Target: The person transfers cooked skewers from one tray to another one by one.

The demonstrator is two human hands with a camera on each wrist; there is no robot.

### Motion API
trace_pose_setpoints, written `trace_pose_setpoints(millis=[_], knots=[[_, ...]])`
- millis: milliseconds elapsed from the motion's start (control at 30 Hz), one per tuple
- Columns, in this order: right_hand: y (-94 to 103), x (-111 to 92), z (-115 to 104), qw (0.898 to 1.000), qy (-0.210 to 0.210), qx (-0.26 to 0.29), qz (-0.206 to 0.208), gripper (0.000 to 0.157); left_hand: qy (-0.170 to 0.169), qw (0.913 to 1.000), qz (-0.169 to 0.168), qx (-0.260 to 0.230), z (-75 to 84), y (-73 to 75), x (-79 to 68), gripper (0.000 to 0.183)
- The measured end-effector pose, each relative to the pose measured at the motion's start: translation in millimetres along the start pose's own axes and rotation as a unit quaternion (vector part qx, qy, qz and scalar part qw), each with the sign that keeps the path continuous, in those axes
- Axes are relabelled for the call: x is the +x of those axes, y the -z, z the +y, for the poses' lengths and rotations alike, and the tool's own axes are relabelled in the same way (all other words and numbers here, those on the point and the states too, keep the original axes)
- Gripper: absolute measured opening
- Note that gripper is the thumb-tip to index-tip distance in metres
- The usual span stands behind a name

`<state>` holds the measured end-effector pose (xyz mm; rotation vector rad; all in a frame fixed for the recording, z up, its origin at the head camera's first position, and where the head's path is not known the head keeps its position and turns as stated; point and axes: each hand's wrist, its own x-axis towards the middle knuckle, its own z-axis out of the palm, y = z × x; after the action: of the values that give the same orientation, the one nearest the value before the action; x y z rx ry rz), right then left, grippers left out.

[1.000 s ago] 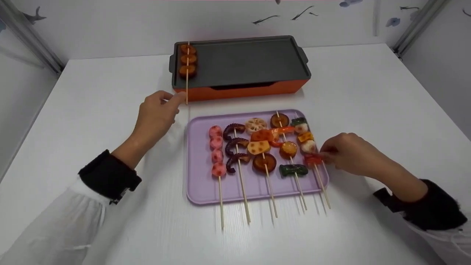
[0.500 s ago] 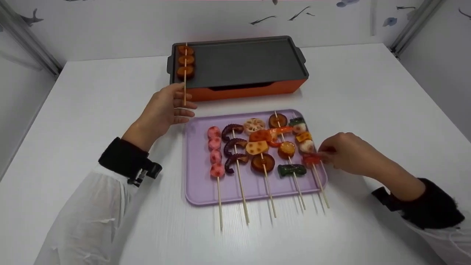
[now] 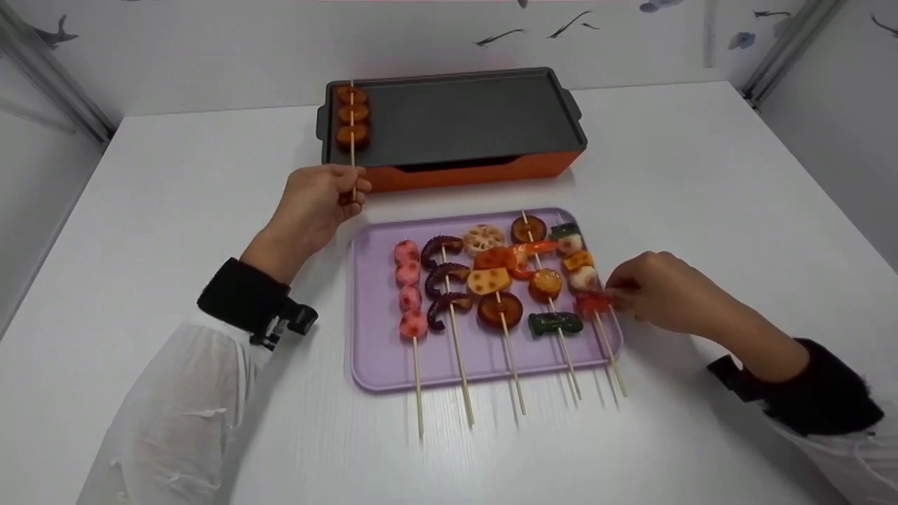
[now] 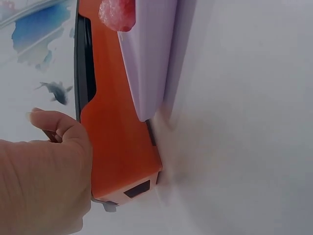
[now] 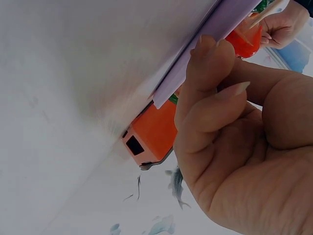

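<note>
In the head view, my left hand (image 3: pixel 316 203) pinches the bare stick end of a skewer with three round brown-orange slices (image 3: pixel 352 136). Those slices lie on the left end of a dark griddle plate (image 3: pixel 470 116) with an orange base (image 3: pixel 484 170). My right hand (image 3: pixel 659 291) is at the right side of a lilac tray (image 3: pixel 379 361). Its curled fingers pinch the mixed vegetable skewer (image 3: pixel 584 279) at its red piece. In the left wrist view, the left fingers (image 4: pixel 61 122) are beside the griddle, and the skewer they hold is mostly hidden.
On the tray also lie a skewer of pink balls (image 3: pixel 408 298), an octopus tentacle skewer (image 3: pixel 449 273), a skewer with a lotus root slice (image 3: pixel 483 240), and one with a green piece (image 3: pixel 555 323). Their sticks overhang the tray's front edge. A patterned wall (image 3: pixel 421 35) stands behind.
My left hand let go of the stick, spread its fingers beside it, then took hold of it again, slightly to the right. The right hand stayed at the vegetable skewer.
</note>
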<state>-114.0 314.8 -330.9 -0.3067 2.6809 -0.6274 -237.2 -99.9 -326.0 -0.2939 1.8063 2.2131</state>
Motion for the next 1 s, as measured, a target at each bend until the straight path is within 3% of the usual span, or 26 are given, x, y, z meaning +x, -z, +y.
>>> trace_pose_setpoints(millis=[233,400,700,867,1000], knots=[[-0.9,1,-1,1.0,-0.002,0.0,-0.003,0.015,-0.02,0.9997,-0.014,0.006,-0.5,5.3,-20.0,0.032],[-0.5,1,-2,1.0,-0.008,0.001,-0.005,0.014,-0.038,0.9977,-0.045,0.033,-4.3,9.0,-47.8,0.027],[0.6,1,0,1.0,-0.008,0.001,-0.004,0.014,-0.045,0.9935,-0.072,0.076,-22.7,14.1,-101.5,0.026],[1.5,1,1,1.0,-0.011,0.004,-0.008,0.015,-0.038,0.9924,-0.071,0.093,-33.4,12.1,-128.6,0.025],[0.7,1,0,1.0,-0.011,0.006,-0.012,0.016,-0.008,0.9931,-0.067,0.095,-41.6,11.2,-148.5,0.022]])
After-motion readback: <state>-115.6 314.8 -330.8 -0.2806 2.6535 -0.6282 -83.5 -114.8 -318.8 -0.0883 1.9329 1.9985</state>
